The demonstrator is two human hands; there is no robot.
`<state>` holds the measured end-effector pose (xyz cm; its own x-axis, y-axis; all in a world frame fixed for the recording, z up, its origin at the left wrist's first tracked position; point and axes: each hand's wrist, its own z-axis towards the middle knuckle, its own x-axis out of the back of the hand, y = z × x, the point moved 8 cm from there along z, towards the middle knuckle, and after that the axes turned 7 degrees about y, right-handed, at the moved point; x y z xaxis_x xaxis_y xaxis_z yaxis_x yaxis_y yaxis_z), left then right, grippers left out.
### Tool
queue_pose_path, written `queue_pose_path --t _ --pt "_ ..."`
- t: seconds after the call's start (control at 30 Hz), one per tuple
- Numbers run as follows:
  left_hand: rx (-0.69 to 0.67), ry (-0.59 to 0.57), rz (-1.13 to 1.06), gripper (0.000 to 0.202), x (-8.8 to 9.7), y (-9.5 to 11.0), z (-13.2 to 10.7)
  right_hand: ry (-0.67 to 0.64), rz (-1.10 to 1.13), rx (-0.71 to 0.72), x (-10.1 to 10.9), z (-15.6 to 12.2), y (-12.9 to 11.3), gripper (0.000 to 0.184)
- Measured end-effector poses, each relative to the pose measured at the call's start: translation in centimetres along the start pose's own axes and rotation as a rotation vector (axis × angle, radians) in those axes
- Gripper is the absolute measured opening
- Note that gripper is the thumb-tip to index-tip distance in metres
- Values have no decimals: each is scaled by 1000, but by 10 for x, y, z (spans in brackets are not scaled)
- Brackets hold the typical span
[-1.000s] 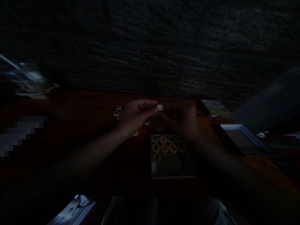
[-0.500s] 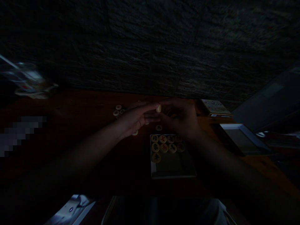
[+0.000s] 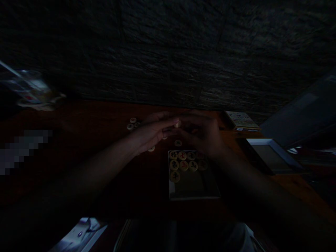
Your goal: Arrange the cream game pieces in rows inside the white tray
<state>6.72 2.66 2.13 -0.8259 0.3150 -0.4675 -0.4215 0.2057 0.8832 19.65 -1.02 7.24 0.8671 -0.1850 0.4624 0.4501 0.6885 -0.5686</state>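
Observation:
My left hand (image 3: 153, 134) and my right hand (image 3: 203, 131) meet over the table. A round Chinese chess piece (image 3: 177, 124) is pinched between them, at the left fingertips and against the right hand's fingers. Below my right hand lies an open shallow box (image 3: 194, 189), with several pieces such as the black-marked piece (image 3: 175, 176) and the red-marked piece (image 3: 184, 165) set in rows. Just above the box a loose piece (image 3: 178, 143) rests on the table. Under my left wrist, another piece (image 3: 151, 149) is partly covered. The right fingertips are dim and partly hidden.
Several loose pieces (image 3: 130, 126) sit left of my left hand. To the right are a printed box (image 3: 243, 120) and an open tray-like lid (image 3: 273, 154). A cup with a straw (image 3: 34, 87) stands far left. A dark stone wall (image 3: 168, 52) borders the wooden table (image 3: 91, 122).
My fingers have closed in on the held piece, which sits slightly lower and is more covered. My right hand has shifted a little left. The boxed pieces have not moved.

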Motion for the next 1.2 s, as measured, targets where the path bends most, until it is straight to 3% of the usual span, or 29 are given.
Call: queue_pose_path --t 0.1,0.4,0.6,0.77,1.2 --pt "-11 13 34 17 1 1 0 13 -1 -40 1 -1 8 37" --pt "-59 54 -1 20 4 4 4 69 61 -64 5 2 12 32" --pt "-142 113 50 23 9 10 3 78 267 -301 0 1 27 39" --pt "-187 76 115 24 7 12 1 81 440 -454 -5 0 35 34" --pt "-187 101 150 27 10 12 2 81 526 -473 -5 -1 40 25"
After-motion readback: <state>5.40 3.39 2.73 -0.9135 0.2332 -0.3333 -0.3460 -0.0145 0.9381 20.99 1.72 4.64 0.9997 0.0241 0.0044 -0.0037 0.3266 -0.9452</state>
